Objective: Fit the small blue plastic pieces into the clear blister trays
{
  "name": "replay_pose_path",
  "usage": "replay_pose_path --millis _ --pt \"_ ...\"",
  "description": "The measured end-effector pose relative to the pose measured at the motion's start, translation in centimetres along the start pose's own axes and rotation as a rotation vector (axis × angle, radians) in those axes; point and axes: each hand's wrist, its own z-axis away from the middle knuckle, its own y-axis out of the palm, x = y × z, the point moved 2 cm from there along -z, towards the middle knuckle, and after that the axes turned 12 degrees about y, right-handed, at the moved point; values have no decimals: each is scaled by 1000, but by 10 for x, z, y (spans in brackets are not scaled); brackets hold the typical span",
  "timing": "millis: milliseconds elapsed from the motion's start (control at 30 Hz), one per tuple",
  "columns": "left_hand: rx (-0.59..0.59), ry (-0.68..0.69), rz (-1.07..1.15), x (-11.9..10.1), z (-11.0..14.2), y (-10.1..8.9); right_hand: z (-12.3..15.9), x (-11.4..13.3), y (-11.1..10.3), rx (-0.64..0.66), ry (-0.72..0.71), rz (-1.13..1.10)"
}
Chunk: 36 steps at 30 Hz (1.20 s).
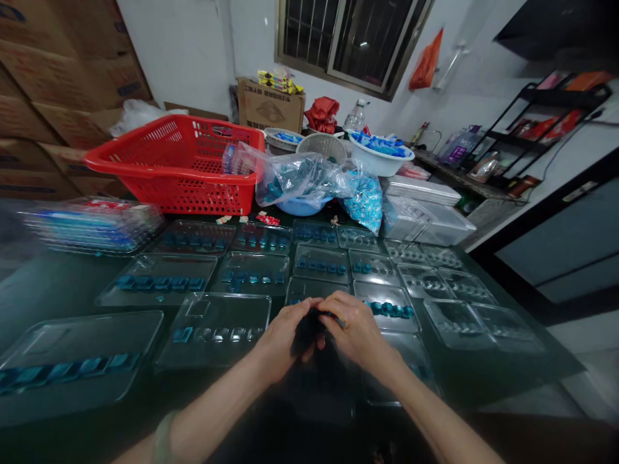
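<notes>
My left hand (279, 341) and my right hand (358, 330) meet over the near middle of the dark table (62, 290). Both are closed together around a small dark thing (307, 332) that I cannot make out. Under and around them lie several clear plastic blister trays. One tray (215, 330) just left of my hands has a single blue piece in its row of pockets. A tray (389, 305) right of my hands holds a short row of blue pieces. Farther trays (321, 262) also carry rows of blue pieces.
A red plastic basket (178, 161) stands at the back left, beside a stack of filled trays (91, 222). Clear bags of blue pieces (309, 180), a white bowl (380, 154), a cardboard box (271, 106) and stacked empty trays (425, 206) crowd the back. Shelving (546, 122) stands at the right.
</notes>
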Motion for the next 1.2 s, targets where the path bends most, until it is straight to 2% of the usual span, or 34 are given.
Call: replay_pose_path --millis 167,267,400,567,733,867,1067,1200 --pt "83 -17 -71 -7 3 6 5 -9 3 -110 -6 -1" --pt "64 -51 -109 -3 1 4 10 -8 4 -172 -46 61" --pt "33 -61 -145 5 1 0 15 -5 6 -158 -95 113" --pt "31 -50 -159 5 2 2 16 -6 8 -116 -50 15" --pt "123 -16 -244 -1 1 5 13 -13 7 -96 90 -195" --pt "180 42 -290 -5 2 6 11 -22 5 12 250 -536" --pt "253 61 -117 -6 4 6 15 -24 9 160 427 -954" --pt "225 29 -37 -2 3 4 15 -19 12 183 480 -1090"
